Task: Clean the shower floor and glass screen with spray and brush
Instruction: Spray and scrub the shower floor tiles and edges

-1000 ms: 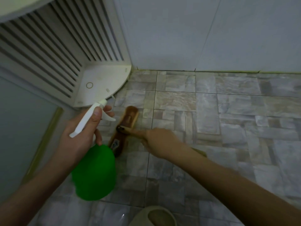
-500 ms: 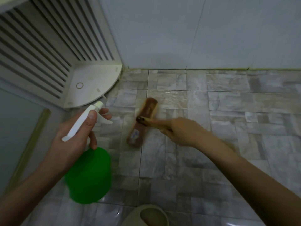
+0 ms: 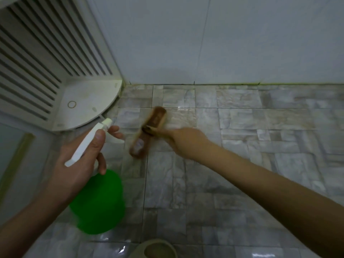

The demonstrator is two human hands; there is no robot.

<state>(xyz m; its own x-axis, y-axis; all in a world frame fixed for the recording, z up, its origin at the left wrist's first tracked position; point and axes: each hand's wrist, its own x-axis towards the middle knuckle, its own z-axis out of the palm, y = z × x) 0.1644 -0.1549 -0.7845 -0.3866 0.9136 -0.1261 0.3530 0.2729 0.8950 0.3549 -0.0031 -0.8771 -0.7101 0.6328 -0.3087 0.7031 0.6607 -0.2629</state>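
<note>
My left hand (image 3: 78,162) grips the white trigger head of a green spray bottle (image 3: 96,202), with the nozzle aimed toward the floor's far left corner and a finger lying on the trigger. A brown wooden scrubbing brush (image 3: 149,131) lies on the grey tiled shower floor (image 3: 223,164). My right hand (image 3: 184,142) holds the brush across its middle, fingers curled over its back. The brush is blurred. No glass screen is plainly visible.
A white slatted corner shelf unit (image 3: 87,105) stands in the back left corner. Pale wall tiles (image 3: 223,43) rise behind the floor. The toe of a beige slipper (image 3: 154,250) shows at the bottom edge. A frame edge (image 3: 16,161) runs along the left.
My right hand has pushed the brush forward and to the right across the tiles, away from the spray bottle. My left hand keeps the bottle in about the same place.
</note>
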